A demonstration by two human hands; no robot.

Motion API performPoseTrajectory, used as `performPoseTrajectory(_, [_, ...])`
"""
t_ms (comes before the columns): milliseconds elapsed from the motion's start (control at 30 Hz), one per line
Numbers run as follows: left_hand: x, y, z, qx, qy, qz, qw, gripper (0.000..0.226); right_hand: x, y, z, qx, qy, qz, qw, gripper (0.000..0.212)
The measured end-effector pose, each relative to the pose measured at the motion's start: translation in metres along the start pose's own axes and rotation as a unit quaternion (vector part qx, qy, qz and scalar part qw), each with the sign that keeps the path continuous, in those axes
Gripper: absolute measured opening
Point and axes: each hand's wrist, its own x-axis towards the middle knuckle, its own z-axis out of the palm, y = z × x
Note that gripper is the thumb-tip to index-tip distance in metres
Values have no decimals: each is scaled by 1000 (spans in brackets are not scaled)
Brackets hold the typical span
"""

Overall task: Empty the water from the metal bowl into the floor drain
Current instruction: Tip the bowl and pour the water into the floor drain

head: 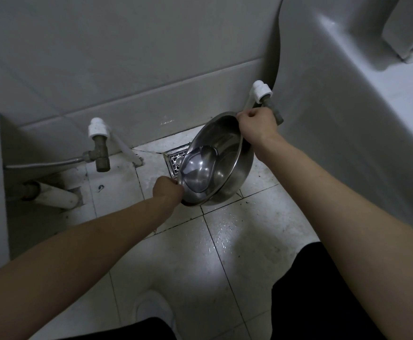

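The metal bowl point(219, 163) tilts steeply between both hands, just over the floor drain point(174, 159). The left hand point(167, 190) grips its lower rim. The right hand point(258, 123) grips the raised upper rim.

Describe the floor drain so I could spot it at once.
Follow the grey tiled wall down to where it meets the white floor. There, partly hidden behind the tilted metal bowl, lies the floor drain. It is a shiny square grate with cut-out holes set in the floor, unlike the brass valve to its left.
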Motion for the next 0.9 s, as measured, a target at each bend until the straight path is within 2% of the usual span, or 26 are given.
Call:
performPoseTrajectory(100, [1, -1, 2, 1, 5, -2, 1000, 9, 2, 1, 0, -1, 2, 3, 1000, 32])
performPoseTrajectory(533, [4, -3, 4, 4, -1, -13, 1000, 13, 3, -3, 2, -3, -9, 13, 1000, 32])
performPoseTrajectory(800, [4, -4, 4, 7, -4, -19, 1000, 12, 5, -1, 3, 2, -11, 11, 1000, 31])
performPoseTrajectory(900, [4, -3, 5, 8, -1, -19, 1000, 12, 5, -1, 4, 3, -12, 8, 1000, 23])
